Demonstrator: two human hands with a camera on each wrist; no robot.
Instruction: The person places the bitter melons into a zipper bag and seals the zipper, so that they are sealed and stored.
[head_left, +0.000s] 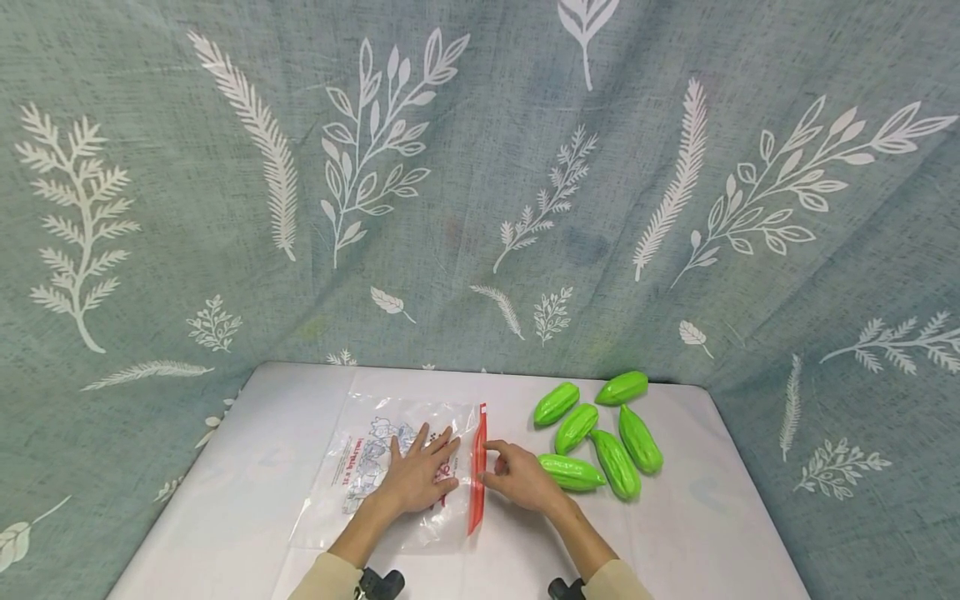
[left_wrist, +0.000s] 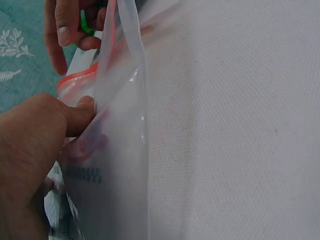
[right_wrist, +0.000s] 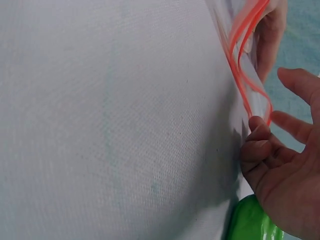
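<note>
A clear plastic zip bag [head_left: 362,468] with blue drawings and red print lies on the table, its red zip edge [head_left: 477,467] on the right. My left hand [head_left: 412,479] rests over the bag with fingers spread, holding nothing. The left wrist view shows its thumb [left_wrist: 82,112] against the plastic. At the zip edge is my right hand [head_left: 528,479], thumb and index apart and the other fingers bent. In the right wrist view, its fingertips [right_wrist: 257,130] are right at the red zip strips [right_wrist: 240,62], which stand parted from each other.
Several bright green ridged gourds [head_left: 618,462] lie right of the bag, one [head_left: 572,472] close by my right hand. A white cloth covers the table [head_left: 217,492]. Behind it hangs a grey-green curtain [head_left: 465,208] with white leaf prints.
</note>
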